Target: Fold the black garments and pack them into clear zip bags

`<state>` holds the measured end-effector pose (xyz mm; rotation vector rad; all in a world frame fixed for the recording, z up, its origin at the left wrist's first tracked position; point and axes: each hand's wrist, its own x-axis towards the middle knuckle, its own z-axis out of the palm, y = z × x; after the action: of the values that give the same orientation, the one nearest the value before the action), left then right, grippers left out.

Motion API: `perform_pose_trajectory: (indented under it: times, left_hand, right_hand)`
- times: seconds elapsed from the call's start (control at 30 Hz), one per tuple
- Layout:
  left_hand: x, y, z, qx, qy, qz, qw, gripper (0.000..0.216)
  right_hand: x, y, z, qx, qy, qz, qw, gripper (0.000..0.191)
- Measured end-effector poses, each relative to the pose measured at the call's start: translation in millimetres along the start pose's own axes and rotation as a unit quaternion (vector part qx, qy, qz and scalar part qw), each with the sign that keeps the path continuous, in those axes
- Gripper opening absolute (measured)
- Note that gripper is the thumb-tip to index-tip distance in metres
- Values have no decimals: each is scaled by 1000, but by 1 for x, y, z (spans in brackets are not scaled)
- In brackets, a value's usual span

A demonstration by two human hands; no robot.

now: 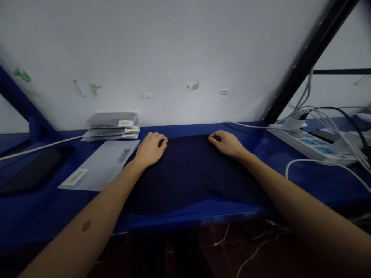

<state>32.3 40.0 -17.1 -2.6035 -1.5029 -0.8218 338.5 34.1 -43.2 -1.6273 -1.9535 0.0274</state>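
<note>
A dark cloth (188, 173) lies spread on the blue table (257, 141), long axis nine to three, its near edge hard to trace in the gloom. The left hand (152, 148) at ten o'clock and right hand (227, 143) at one, about equally near, pinch its far edge, thumb meeting forefinger. Beyond ten sit stacked packets (111, 122); at nine, a flat packet (101, 162) crowds the left wrist; towards three, a power strip (307, 146).

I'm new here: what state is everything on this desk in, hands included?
Dark cloth: spread out, slightly wrinkled.
Left hand: curled, seemingly pinching the cloth's far edge.
Right hand: likewise.
Stacked packets: piled, labelled.
Single packet: lying flat.
Black slab: lying flat.
Power strip: cables clustered around it.
</note>
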Motion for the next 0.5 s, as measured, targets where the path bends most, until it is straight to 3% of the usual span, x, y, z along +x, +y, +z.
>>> perform_pose_trajectory:
  times: [0.5]
  left_hand:
    - [-1, -2, 1, 10, -14, -14, 1000, 26]
  right_hand:
    - [-1, 6, 0, -5, 8, -8, 1000, 24]
